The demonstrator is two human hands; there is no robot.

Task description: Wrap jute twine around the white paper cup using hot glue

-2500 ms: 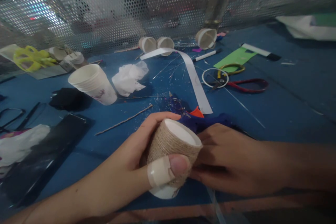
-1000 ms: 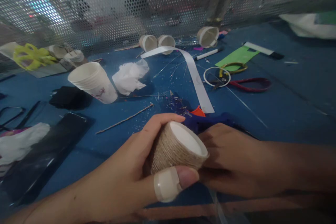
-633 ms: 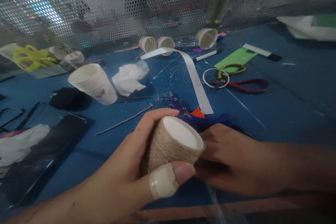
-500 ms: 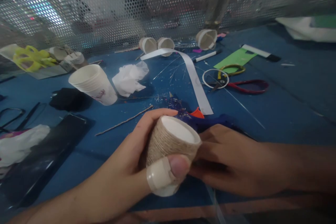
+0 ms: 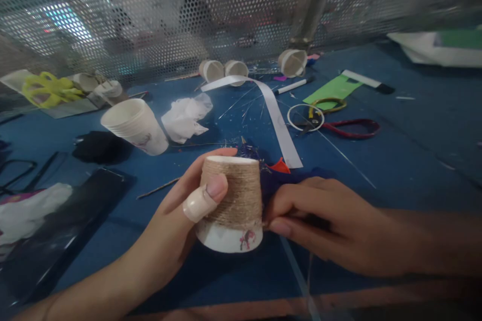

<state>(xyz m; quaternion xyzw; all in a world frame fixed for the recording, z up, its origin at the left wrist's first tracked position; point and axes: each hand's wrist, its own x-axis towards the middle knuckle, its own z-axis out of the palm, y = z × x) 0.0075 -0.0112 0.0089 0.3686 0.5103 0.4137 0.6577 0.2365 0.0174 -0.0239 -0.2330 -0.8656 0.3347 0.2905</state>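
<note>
My left hand [image 5: 184, 210], with a beige band round its thumb, is closed round a paper cup [image 5: 229, 238] held upside down. Brown twine [image 5: 241, 190] is wound in tight rows round the cup, leaving a white printed band bare at the wide lower end. Close by the cup's right side, my right hand [image 5: 320, 220] pinches the twine near the lowest row. A thin strand hangs below that hand. Behind the cup lies a dark blue tool with an orange part [image 5: 279, 166], which looks like a glue gun, mostly hidden.
Stacked paper cups [image 5: 133, 125] and crumpled white plastic [image 5: 187, 118] lie left of centre. A white paper strip [image 5: 276, 120] curves behind the hands. Red-handled scissors [image 5: 352, 129], a white ring [image 5: 289, 116] and a green card [image 5: 331, 91] are to the right. A perforated metal panel [image 5: 158, 20] stands behind.
The cup has turned from tilted to nearly upright, so its printed white band shows. My left thumb has risen with it. The fingertips of my right hand have come into view beside the cup.
</note>
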